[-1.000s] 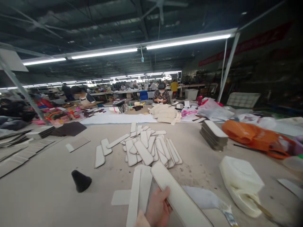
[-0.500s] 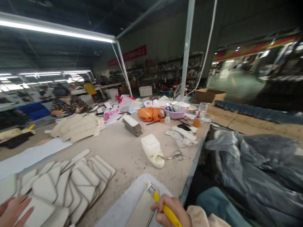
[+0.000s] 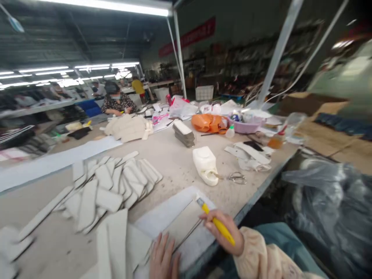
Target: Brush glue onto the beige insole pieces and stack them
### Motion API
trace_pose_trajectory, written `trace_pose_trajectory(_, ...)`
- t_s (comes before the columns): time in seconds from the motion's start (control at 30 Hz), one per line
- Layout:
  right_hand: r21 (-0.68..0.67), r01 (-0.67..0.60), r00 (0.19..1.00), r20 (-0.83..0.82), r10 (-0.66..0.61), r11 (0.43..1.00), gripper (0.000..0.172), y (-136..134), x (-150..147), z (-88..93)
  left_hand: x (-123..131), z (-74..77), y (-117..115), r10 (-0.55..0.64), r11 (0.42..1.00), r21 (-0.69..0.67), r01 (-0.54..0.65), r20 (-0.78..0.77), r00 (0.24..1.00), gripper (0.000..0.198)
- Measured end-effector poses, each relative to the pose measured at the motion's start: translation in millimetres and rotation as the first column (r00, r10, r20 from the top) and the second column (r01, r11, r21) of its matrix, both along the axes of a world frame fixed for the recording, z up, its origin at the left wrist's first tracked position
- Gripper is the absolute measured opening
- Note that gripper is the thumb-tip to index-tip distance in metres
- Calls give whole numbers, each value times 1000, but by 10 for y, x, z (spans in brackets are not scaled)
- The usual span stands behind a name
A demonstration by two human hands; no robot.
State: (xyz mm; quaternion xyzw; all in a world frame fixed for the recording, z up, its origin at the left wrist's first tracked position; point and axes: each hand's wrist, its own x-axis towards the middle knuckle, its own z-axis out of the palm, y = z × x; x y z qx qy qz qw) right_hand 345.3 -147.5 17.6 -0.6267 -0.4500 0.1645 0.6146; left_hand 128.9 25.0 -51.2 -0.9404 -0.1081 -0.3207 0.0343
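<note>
My right hand (image 3: pixel 228 231) is closed around a yellow-handled brush (image 3: pixel 219 224), its bristle end over the far end of a flat grey-beige strip (image 3: pixel 186 219). With fingers spread, my left hand (image 3: pixel 163 257) lies flat on the near part of that strip. Under the strip is a white sheet (image 3: pixel 148 217). To the left, a spread heap of rounded pale pieces (image 3: pixel 107 186) covers the table, with longer flat strips (image 3: pixel 112 244) close to my left hand. Beyond the sheet lies a cut white plastic bottle (image 3: pixel 205 164), with scissors (image 3: pixel 236 177) by its opening.
A stack of pale pieces (image 3: pixel 183 133), an orange bag (image 3: pixel 209 123), a purple basin (image 3: pixel 247 126) and white scraps (image 3: pixel 250 155) stand farther back. Grey plastic (image 3: pixel 328 217) is piled right of the table edge. A person (image 3: pixel 117 99) sits across the table.
My view has turned left. My left hand has moved from the heap of pale pieces onto the strip. The brush stays in my right hand over the strip's far end.
</note>
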Motion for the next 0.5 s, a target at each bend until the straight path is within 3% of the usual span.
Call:
trace_pose_trajectory(0.1, 11, 54, 993, -106, -52, 998, 9, -106, 100, -109, -286, 300, -129, 170, 976, -120, -180, -85, 982, 26)
trace_pose_trajectory(0.17, 38, 87, 983, -166, -79, 995, 14, -185, 175, -155, -419, 421, -191, 244, 956, -140, -256, -101, 965, 25)
trace_pose_trajectory(0.37, 10, 159, 969, -193, -154, 987, 25, -358, 277, -200, -720, 410, -273, 366, 907, -186, -378, -93, 926, 20)
trace_pose_trajectory(0.5, -28, 99, 973, -208, -103, 995, 26, -312, 201, -211, -695, 400, -300, 350, 905, -222, -363, -96, 932, 23)
